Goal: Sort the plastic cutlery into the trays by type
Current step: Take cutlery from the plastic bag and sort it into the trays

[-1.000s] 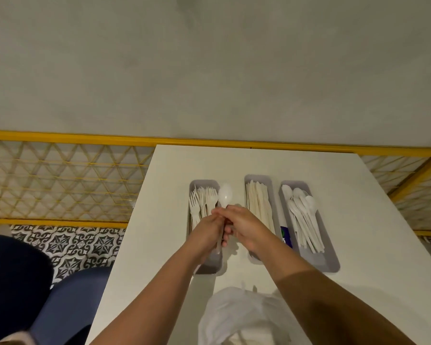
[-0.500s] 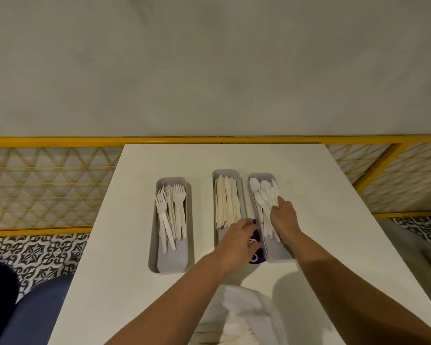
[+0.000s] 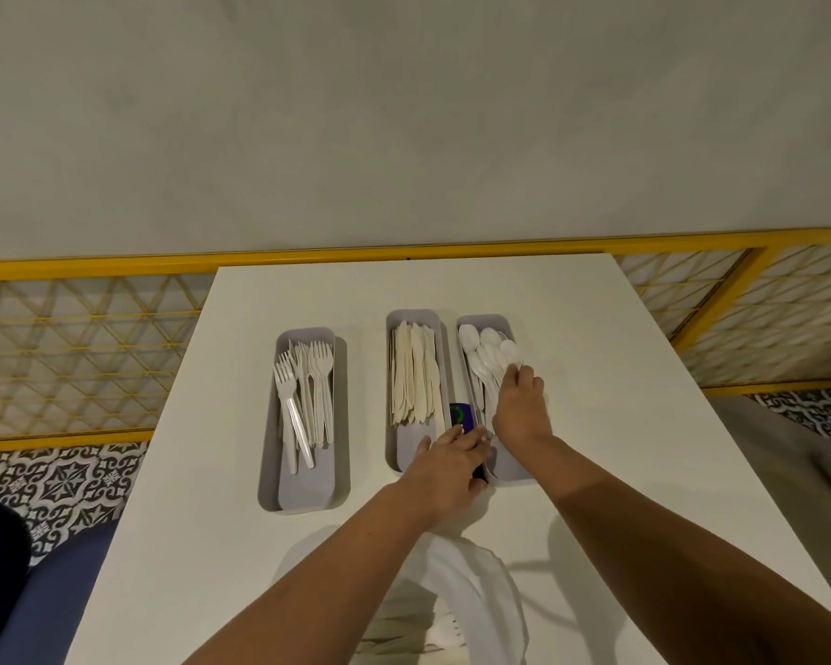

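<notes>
Three grey trays stand side by side on the white table [image 3: 620,424]. The left tray [image 3: 308,491] holds white forks [image 3: 308,391]. The middle tray [image 3: 411,443] holds cream knives [image 3: 416,376]. The right tray [image 3: 509,472] holds white spoons [image 3: 483,352]. My right hand [image 3: 519,407] is over the right tray and pinches the handle of a white spoon [image 3: 509,350] that lies on the spoon pile. My left hand [image 3: 444,465] rests with straight fingers at the near ends of the middle and right trays, touching a dark object between them.
A dark phone-like object [image 3: 461,415] with a purple and green mark lies between the middle and right trays. A white plastic bag [image 3: 471,602] sits at the table's near edge. A yellow railing [image 3: 92,268] runs behind the table. A blue seat [image 3: 44,592] is at lower left.
My right hand carried the spoon from above the fork tray over to the spoon tray and lowered it onto the pile. My left hand let go and moved right to the trays' near ends.
</notes>
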Demonstrator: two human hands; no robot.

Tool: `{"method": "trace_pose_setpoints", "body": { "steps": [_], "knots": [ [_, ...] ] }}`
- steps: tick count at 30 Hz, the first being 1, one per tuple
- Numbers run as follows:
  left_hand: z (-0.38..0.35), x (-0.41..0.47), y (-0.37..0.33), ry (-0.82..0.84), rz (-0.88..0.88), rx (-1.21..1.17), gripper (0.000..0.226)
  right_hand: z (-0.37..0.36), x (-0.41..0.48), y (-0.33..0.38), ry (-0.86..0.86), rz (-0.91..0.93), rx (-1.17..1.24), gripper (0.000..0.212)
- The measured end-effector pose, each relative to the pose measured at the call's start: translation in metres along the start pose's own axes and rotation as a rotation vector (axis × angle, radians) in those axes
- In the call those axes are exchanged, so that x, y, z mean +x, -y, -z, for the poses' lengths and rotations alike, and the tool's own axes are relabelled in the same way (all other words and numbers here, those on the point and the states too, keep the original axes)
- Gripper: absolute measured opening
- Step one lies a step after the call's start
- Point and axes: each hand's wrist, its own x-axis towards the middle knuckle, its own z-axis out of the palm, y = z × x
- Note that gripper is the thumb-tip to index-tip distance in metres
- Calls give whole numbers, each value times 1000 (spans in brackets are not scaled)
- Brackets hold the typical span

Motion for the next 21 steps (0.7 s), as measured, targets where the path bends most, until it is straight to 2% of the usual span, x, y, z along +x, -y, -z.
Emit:
{"method": "trace_pose_setpoints", "body": {
  "steps": [3,7,13,16,18,21],
  "knots": [
    [0,-2,-1,-53,13,-56,55,4,0,-2,3,14,45,74],
    [7,-11,-3,-277,19,-171,46,14,-4,-4,5,40,109,67],
    [30,-48,5,-487,15,-391,24,31,-17,8,48,206,249,35],
    [30,-78,13,-570,-20,-492,10,48,-42,22,162,335,436,22],
    [24,-99,21,-635,-31,-544,15,58,-66,31,279,396,533,17],
    [9,-126,33,-719,-39,-448,24,67,-100,39,427,457,639,13]
  ]
}}
